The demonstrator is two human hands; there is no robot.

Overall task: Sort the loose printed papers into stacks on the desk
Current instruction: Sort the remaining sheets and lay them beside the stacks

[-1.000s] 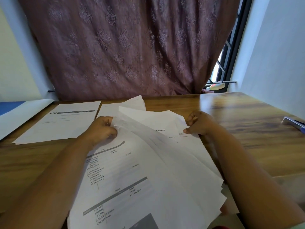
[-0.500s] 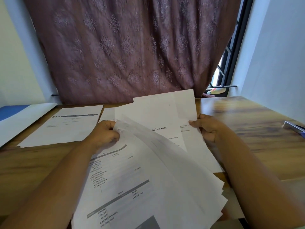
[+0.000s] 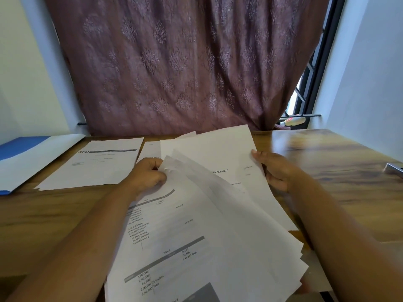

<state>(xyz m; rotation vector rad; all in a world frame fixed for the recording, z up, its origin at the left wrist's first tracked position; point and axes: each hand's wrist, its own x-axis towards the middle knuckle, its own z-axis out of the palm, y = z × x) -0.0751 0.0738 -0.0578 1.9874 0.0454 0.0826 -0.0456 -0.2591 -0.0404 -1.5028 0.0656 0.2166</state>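
A fanned bunch of printed papers lies tilted over the wooden desk, with tables of numbers on its top sheet. My left hand grips the bunch at its upper left corners. My right hand holds the right edge of a single sheet printed with "takeaway/", raised behind the bunch. A flat stack headed "sru" rests on the desk at the left. Another sheet lies beside that stack, partly hidden by my left hand.
A blue and white folder lies at the desk's far left edge. A maroon curtain hangs behind the desk. A dark flat object sits at the right edge. A bottle stands on the window ledge.
My right hand has lifted the "takeaway/" sheet from lying low among the papers and drawn it up and to the right. My left hand keeps its hold on the bunch.
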